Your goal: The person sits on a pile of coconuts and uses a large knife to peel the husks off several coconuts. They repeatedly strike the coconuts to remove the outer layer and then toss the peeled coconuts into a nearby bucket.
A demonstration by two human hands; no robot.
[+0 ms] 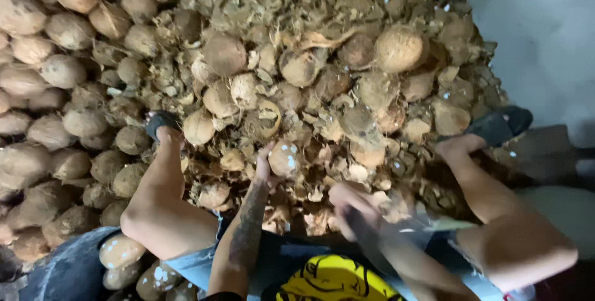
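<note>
Heaped coconuts [68, 28] and torn husk scraps [347, 4] fill nearly the whole view, with a pale wall [545, 34] at about two o'clock. The person sits with bare legs spread into the pile, sandalled feet at roughly nine and three o'clock. At the centre the left hand [265, 166] reaches forward, fingers curled loosely around a small pale coconut [284, 158] that lies among the husk, touching it at its left side; how firm the hold is I cannot tell. The right hand [350, 205], at about five o'clock of that coconut, is blurred and closed on the handle of a long blade [434, 223] that points toward three o'clock. The blade sits near the right knee [527, 254] and the left forearm, so a slip or glancing stroke could likely cut skin. The round coconut may roll on the loose husk, and the heap above could slide onto the feet.
</note>
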